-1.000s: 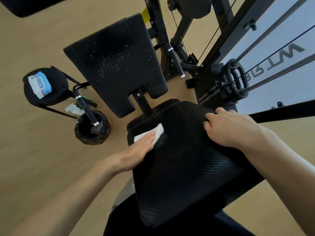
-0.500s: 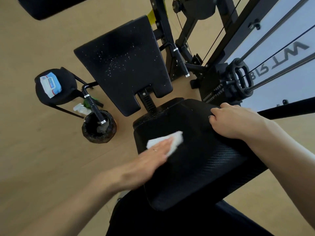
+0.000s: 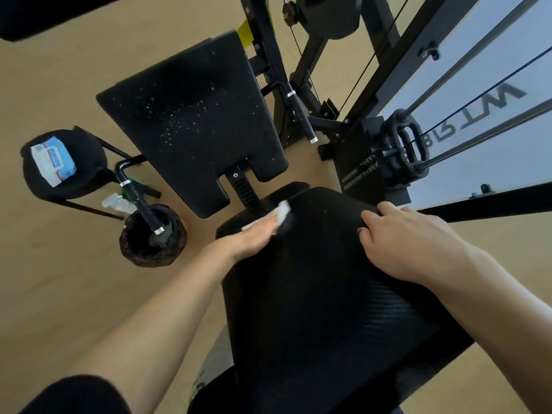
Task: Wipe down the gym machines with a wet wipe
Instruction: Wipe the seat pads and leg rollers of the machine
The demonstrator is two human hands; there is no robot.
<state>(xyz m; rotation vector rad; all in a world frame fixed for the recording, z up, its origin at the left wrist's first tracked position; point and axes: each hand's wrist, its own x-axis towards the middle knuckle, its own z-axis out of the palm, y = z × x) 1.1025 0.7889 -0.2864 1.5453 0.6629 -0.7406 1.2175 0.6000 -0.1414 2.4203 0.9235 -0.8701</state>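
- Far left of the seat pad (image 3: 322, 294), a round black pad (image 3: 65, 168) on a thin frame carries a blue-and-white pack of wipes (image 3: 53, 159) lying flat on top.
- Nearer the seat pad, still on its left, a black handle bar (image 3: 136, 195) with silver bands slants down over a dark round roller (image 3: 153, 239) that sits on the wooden floor (image 3: 59, 279); something pale and crumpled lies just behind the bar, too blurred to identify.
- Behind the seat pad stands the black back pad (image 3: 194, 121), its surface dotted with small white specks or droplets.
- On the seat pad's far left corner, the left hand (image 3: 251, 239) lies flat with fingers straight, pressing the white wet wipe (image 3: 282, 211) against the black surface; the wipe shows just past the fingertips, and the hand is motion-blurred.
- On the seat pad's far right edge, the right hand (image 3: 400, 243) rests with its fingers curled over the rim, gripping the pad; the two hands are well apart.
- Right of the seat pad, the weight stack (image 3: 361, 168) with a black ring-shaped selector handle (image 3: 403, 147) sits by slanting guide rods (image 3: 478, 85) and cables in front of a pale panel bearing mirrored lettering.
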